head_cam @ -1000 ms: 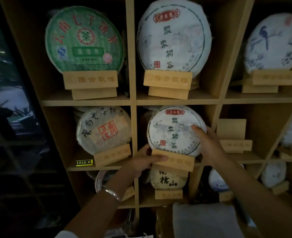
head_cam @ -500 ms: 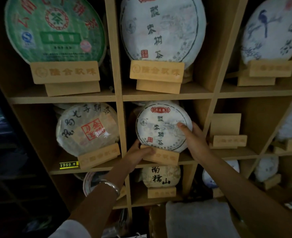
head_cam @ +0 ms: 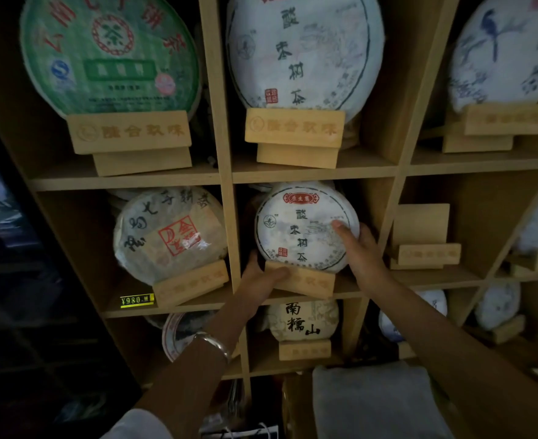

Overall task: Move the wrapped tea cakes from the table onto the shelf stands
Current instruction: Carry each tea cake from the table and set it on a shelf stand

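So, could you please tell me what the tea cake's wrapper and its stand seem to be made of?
The wrapper of the tea cake looks like thin matte paper: white, printed, slightly crinkled at the rim. The stand looks like pale unvarnished wood or bamboo, a plain block with engraved characters.

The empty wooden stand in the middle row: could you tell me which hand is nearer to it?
Right. The right hand grips the white tea cake's edge beside the empty stand; the left hand is farther left.

The middle cubby is filled by the white tea cake (head_cam: 304, 224) and its wooden stand (head_cam: 305, 280) — little clearance is left. Right of it, open room is offered above an empty stand (head_cam: 424, 245).
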`<state>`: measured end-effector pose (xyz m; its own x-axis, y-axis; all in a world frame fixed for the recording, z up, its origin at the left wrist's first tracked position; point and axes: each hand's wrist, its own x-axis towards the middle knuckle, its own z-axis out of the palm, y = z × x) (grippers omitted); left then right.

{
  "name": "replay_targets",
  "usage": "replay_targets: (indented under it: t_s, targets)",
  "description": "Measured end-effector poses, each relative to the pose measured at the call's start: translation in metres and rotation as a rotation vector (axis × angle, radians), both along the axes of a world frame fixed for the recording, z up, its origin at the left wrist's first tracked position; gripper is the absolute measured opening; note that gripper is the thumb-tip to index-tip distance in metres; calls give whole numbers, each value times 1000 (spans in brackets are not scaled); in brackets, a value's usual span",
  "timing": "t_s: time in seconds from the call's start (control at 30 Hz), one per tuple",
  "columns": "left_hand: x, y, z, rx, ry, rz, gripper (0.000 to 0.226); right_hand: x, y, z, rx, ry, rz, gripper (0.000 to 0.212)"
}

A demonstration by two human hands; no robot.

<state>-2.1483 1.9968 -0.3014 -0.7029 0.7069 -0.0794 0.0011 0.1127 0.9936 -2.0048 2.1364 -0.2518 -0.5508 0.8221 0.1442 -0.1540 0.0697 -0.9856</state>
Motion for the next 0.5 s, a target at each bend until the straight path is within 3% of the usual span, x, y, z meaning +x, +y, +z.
replay_targets:
  t_s: [0.33,0.5]
  targets:
    - [12,-8,11,-107,11,10,105,1,-7,5,4,-15,-81,54]
    - [14,-11,13,-148,10,20,98,7,-7,8,33,-41,-101,52]
